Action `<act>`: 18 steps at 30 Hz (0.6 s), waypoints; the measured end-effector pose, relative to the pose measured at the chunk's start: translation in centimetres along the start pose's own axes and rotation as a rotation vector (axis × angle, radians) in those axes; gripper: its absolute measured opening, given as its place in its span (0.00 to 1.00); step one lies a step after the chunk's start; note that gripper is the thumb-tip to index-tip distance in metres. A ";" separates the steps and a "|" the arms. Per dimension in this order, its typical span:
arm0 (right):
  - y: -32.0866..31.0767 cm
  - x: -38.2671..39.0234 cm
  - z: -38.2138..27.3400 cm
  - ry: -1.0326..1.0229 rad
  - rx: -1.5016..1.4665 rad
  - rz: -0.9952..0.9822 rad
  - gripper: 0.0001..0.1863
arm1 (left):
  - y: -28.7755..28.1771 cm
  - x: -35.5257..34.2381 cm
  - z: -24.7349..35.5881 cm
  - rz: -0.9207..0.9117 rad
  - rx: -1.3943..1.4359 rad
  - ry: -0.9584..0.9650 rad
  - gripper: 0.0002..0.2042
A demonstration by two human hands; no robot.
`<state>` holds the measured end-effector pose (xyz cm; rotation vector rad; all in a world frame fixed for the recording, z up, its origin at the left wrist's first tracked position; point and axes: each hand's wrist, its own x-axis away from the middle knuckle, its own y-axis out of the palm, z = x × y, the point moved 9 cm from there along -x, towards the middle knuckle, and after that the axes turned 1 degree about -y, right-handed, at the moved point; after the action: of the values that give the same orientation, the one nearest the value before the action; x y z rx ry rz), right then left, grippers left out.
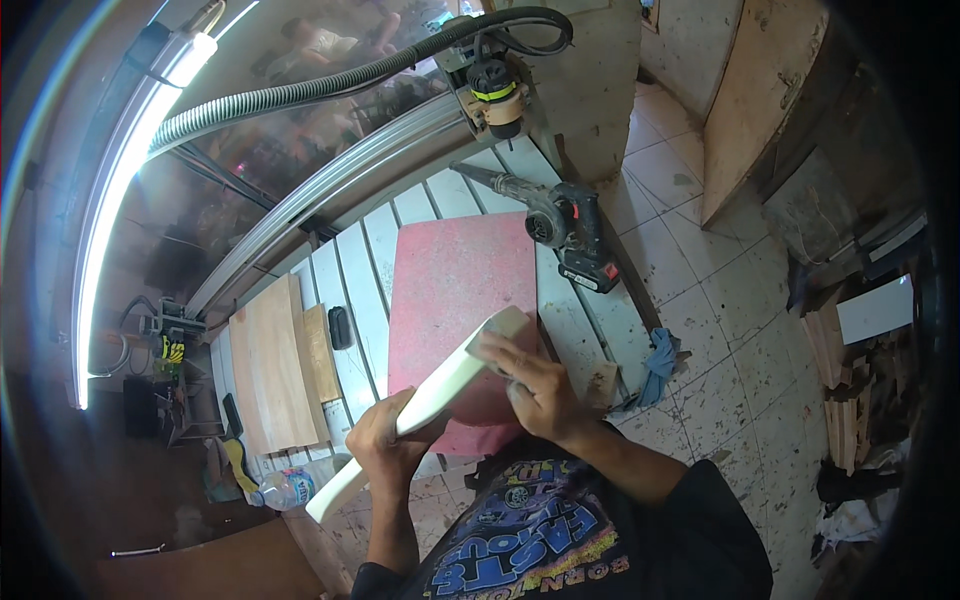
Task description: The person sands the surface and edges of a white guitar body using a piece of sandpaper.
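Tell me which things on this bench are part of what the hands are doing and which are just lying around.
In hand:
white board, gripped by the left hand
sanding pad, mostly hidden under the right hand
pink mat beneath

Lying about:
cordless blower
wooden boards
water bottle
blue rag

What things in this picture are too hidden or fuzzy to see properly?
Head view only:
- Underside of the long curved white board: it faces away from the camera.
- What the right hand presses on that board: the hand's fingers cover it.
- Near edge of the pink rectangular mat: behind the board, the right hand and the left hand.
- Clear plastic bottle: small, blurred near the rim.
- Dark left corner: too dim.
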<state>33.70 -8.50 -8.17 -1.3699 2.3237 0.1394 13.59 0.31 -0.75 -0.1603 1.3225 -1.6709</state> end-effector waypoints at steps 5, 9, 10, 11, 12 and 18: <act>-0.8 1.1 7.0 0.184 -0.019 0.112 0.35 | 0.1 0.1 0.5 0.016 -0.013 0.033 0.18; 0.0 0.5 -0.9 -0.007 0.022 -0.013 0.35 | 0.1 0.3 -0.2 0.014 -0.006 0.028 0.20; 0.1 0.9 -0.6 0.032 -0.052 -0.008 0.35 | 0.1 0.4 -0.2 0.010 -0.006 0.026 0.22; 0.2 1.2 -0.2 0.067 -0.123 -0.003 0.34 | 0.2 0.3 -0.1 0.013 -0.004 0.026 0.21; 0.3 1.3 0.2 0.098 -0.197 0.003 0.34 | 0.1 0.1 0.1 0.018 -0.004 0.029 0.20; -0.2 1.5 4.4 0.169 -0.040 0.037 0.34 | 0.0 -0.2 0.2 0.039 -0.010 0.055 0.19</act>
<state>34.67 -8.46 -12.74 -1.4079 2.4985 0.0845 13.88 0.32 -0.58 -0.0945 1.3664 -1.6461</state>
